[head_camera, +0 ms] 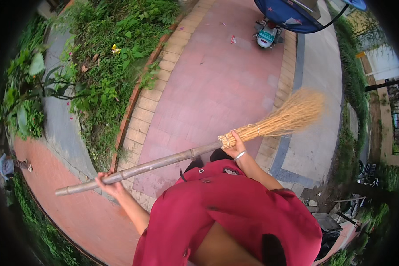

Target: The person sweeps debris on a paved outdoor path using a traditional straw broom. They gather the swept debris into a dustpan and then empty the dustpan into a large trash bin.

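Note:
A broom with a bamboo handle (153,163) and a head of straw-coloured twigs (286,113) lies across the front of my body, its bristles up to the right and slightly blurred. My left hand (110,184) is closed round the handle near its far end. Where the bound twigs meet the handle, my right hand (236,148) grips the base of the broom head, a light bracelet on its wrist. A red and white scrap of litter (233,40) lies on the pink paving farther ahead.
A scooter (265,38) under a blue canopy (286,16) stands ahead. A brick edging (128,114) borders weeds on the left, where a yellow wrapper (115,49) lies. Another person (7,166) is at the far left. A black bin (327,226) stands at the lower right.

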{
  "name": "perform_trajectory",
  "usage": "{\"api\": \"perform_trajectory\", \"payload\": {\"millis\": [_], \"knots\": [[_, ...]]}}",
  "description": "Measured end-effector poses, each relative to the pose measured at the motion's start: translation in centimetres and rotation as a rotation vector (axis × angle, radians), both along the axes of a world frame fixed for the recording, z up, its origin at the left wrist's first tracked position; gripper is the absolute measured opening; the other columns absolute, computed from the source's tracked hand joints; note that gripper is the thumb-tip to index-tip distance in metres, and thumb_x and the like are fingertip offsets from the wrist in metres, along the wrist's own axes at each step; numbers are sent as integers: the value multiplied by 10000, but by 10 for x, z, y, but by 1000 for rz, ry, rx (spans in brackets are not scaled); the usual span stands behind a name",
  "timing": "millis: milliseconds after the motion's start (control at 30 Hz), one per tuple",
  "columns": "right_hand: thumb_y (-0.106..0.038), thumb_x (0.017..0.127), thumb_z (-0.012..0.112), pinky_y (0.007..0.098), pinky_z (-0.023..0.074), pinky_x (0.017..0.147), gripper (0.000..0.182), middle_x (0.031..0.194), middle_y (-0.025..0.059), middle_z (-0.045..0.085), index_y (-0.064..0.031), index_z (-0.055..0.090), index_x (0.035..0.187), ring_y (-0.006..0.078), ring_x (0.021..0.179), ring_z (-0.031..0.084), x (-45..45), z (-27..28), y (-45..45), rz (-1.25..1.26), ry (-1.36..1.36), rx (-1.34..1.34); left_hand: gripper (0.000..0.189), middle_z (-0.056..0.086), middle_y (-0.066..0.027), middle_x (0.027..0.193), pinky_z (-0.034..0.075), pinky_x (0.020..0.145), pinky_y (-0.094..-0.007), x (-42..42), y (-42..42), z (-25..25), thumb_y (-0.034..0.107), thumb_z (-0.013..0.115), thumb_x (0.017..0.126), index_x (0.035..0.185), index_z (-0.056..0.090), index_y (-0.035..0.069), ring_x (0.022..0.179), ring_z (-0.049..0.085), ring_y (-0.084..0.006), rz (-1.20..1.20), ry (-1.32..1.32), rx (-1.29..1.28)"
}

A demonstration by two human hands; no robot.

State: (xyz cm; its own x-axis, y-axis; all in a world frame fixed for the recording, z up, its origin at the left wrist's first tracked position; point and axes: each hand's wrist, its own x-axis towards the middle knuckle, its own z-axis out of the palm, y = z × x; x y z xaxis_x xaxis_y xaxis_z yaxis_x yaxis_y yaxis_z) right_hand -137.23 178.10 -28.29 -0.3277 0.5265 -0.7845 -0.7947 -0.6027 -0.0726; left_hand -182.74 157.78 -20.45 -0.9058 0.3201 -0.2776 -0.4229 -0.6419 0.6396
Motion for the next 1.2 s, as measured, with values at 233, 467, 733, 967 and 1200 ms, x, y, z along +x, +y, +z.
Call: {"api": "perform_trajectory", "payload": {"millis": [233, 467, 733, 967, 1200], "knots": [[-205, 753, 648, 380, 445, 805, 184, 842, 36, 584, -103, 544, 865, 208, 858, 555, -61, 13, 143, 241, 81, -98, 309, 448, -3, 616, 376, 616, -244, 7, 71, 125, 190, 641, 736, 944, 537, -13, 555, 435, -114, 72, 472, 144], [-271, 740, 659, 436, 422, 814, 216, 878, 46, 566, -146, 540, 869, 243, 875, 538, -85, -21, 342, 382, 121, -80, 362, 299, 3, 643, 303, 716, -321, 134, 208, 186, 233, 544, 769, 1020, 445, -8, 595, 339, -123, 170, 657, -166], [-230, 754, 648, 417, 462, 800, 221, 877, 83, 573, -95, 526, 880, 271, 855, 570, -129, 10, 416, 684, 306, -199, 68, 415, 33, 509, 395, 505, -283, 209, 246, 240, 160, 559, 707, 691, 518, 108, 447, 423, -116, 859, 482, -433], [-131, 776, 616, 445, 442, 864, 169, 935, 100, 577, -75, 519, 903, 291, 926, 562, -105, 59, 452, 810, 369, -271, 172, 328, 5, 550, 374, 685, -366, 227, 175, 220, 193, 551, 745, 742, 529, 22, 542, 379, -141, 1048, 259, -594], [-368, 819, 549, 455, 441, 832, 393, 866, 111, 530, -33, 459, 1004, 275, 803, 542, -65, -38, 647, 526, -113, 140, 80, 538, -52, 762, 380, 872, -427, 307, 412, 85, 107, 605, 741, 757, 539, 66, 790, 518, -179, 540, -120, 1]]}}
